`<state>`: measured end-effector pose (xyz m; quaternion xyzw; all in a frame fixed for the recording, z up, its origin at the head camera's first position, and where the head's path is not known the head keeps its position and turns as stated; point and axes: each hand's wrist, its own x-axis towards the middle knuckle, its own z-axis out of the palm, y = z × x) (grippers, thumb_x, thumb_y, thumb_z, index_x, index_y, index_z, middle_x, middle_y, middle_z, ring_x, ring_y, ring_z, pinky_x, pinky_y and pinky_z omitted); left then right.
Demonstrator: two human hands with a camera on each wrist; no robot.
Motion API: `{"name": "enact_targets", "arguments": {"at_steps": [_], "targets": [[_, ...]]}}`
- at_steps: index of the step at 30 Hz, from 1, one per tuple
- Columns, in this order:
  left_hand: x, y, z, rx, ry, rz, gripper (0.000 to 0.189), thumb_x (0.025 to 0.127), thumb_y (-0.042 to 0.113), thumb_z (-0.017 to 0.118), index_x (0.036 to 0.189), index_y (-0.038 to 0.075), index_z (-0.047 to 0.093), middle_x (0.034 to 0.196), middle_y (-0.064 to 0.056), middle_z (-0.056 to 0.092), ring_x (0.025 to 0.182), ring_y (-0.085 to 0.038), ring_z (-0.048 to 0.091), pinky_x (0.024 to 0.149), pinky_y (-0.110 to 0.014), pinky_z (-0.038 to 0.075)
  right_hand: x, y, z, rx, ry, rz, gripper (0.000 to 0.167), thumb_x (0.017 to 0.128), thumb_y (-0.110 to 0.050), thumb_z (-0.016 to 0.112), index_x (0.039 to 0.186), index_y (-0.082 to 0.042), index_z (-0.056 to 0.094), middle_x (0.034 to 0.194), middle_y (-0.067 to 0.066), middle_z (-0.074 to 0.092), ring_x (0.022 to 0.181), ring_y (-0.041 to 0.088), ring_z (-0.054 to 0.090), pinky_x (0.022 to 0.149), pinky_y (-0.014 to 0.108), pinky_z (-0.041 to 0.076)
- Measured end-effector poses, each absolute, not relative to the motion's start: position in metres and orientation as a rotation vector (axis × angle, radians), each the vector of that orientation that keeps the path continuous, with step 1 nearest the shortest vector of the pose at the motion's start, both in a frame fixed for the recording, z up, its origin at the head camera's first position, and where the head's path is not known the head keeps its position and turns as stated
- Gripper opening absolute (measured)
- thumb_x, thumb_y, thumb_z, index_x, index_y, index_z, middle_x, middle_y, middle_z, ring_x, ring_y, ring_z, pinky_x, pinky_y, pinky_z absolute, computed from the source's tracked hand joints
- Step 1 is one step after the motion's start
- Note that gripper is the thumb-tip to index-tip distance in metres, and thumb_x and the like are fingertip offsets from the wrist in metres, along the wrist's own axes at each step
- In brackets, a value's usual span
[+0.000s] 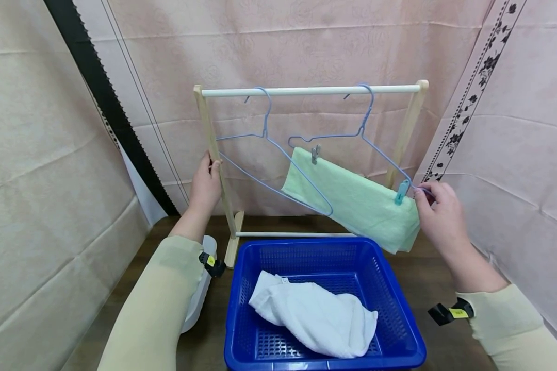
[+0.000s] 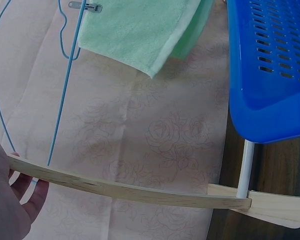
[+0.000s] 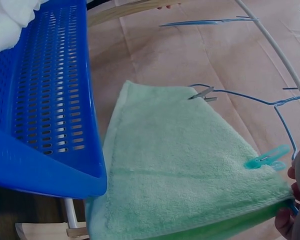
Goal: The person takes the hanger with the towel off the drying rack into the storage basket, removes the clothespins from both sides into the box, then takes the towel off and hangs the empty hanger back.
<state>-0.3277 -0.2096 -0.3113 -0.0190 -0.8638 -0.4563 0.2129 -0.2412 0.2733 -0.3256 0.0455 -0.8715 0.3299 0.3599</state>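
My left hand (image 1: 206,183) grips the left wooden post (image 1: 212,129) of a small drying rack. With my right hand (image 1: 441,211) I pinch the right end of a blue wire hanger (image 1: 385,153), which hooks over the rack's white top rail (image 1: 306,91). A mint green towel (image 1: 348,193) is draped over that hanger and slants down to the right. A grey clothespin (image 1: 315,154) fastens its left side and a teal clothespin (image 1: 402,192) its right. Left of it, a second blue hanger (image 1: 265,116) hangs bare on the rail.
In front of the rack stands a blue plastic basket (image 1: 234,330) with a crumpled white towel (image 1: 315,314) inside. A white container (image 1: 196,309) sits partly hidden under my left forearm. Pale curtains (image 1: 158,56) surround the dark wooden table (image 1: 441,288).
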Motion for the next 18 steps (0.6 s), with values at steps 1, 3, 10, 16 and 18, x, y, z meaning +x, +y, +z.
{"name": "enact_targets", "arguments": {"at_steps": [1,3,10,16,18], "targets": [[-0.3277,-0.2096,-0.3114,-0.052,-2.398,-1.265,0.059,0.105,0.047,0.028,0.159,0.025,0.018,0.151,-0.013,0.042,0.131,-0.034,0.048,0.101,-0.053,0.045,-0.2411,0.2732,-0.3253,0.113,-2.248,0.856,0.027,0.100,-0.018,0.053,0.109,0.004,0.066,0.099,0.016,0.056,0.087,0.023,0.045,0.072,0.028,0.034],[-0.3278,-0.2093,-0.3114,-0.052,-2.398,-1.260,0.059,0.105,0.047,0.028,0.159,0.025,0.018,0.151,-0.013,0.042,0.130,-0.033,0.048,0.100,-0.053,0.045,-0.2410,0.2732,-0.3249,0.104,-2.243,0.869,0.028,0.100,-0.019,0.053,0.108,0.004,0.066,0.097,0.015,0.056,0.086,0.022,0.045,0.071,0.027,0.034],[-0.3281,-0.2087,-0.3108,-0.052,-2.393,-1.262,0.059,0.106,0.048,0.028,0.159,0.025,0.018,0.150,-0.013,0.043,0.129,-0.033,0.049,0.100,-0.053,0.046,-0.2420,0.2736,-0.3227,0.097,-2.219,0.845,0.024,0.097,-0.019,0.058,0.103,0.001,0.070,0.096,0.014,0.062,0.083,0.017,0.047,0.071,0.023,0.035],[-0.3280,-0.2078,-0.3106,-0.032,-2.397,-1.274,0.059,0.105,0.048,0.028,0.159,0.026,0.019,0.150,-0.013,0.044,0.128,-0.033,0.051,0.099,-0.053,0.047,-0.2414,0.2709,-0.3201,0.058,-2.249,0.847,0.026,0.098,-0.020,0.054,0.103,0.003,0.067,0.099,0.016,0.060,0.087,0.022,0.048,0.071,0.028,0.034],[-0.3284,-0.2078,-0.3111,-0.023,-2.402,-1.273,0.059,0.105,0.049,0.027,0.159,0.027,0.019,0.150,-0.012,0.044,0.128,-0.033,0.051,0.098,-0.053,0.047,-0.2414,0.2702,-0.3197,0.042,-2.248,0.861,0.028,0.098,-0.020,0.053,0.103,0.003,0.066,0.097,0.016,0.058,0.086,0.023,0.047,0.070,0.029,0.034]]}}
